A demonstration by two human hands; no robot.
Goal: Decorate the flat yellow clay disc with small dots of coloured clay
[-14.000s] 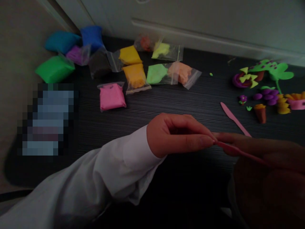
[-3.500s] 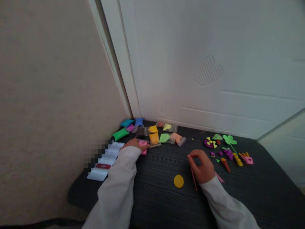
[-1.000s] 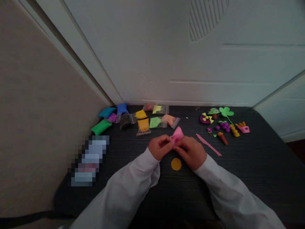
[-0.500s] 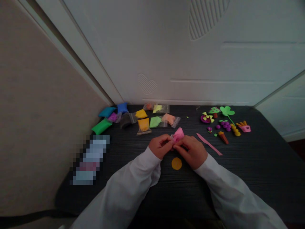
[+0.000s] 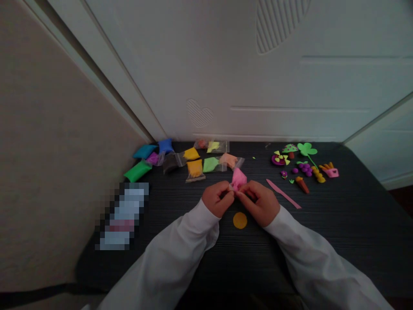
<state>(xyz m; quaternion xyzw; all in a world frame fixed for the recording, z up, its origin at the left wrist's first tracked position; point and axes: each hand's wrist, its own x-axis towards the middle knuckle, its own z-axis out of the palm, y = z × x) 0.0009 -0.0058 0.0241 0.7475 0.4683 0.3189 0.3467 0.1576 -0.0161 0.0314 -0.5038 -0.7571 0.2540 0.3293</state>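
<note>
Both hands pinch a small clear bag of pink clay over the middle of the dark table. My left hand grips the near left edge of the bag. Close beside it, my right hand has its thumb and fingers closed on the near right edge. The fingertips almost meet and partly hide the opening. Just below the hands lies a flat yellow clay disc. A pink plastic clay knife rests to the right of my right hand.
Several bags of coloured clay, among them a green one and an orange one, lie at the back left. Finished clay figures, including a green clover and purple grapes, sit at the back right. A blurred phone-like object lies left.
The pink bag has turned slightly and stands more upright between my fingers. My right hand has shifted a little left, bringing the fingertips closer together.
</note>
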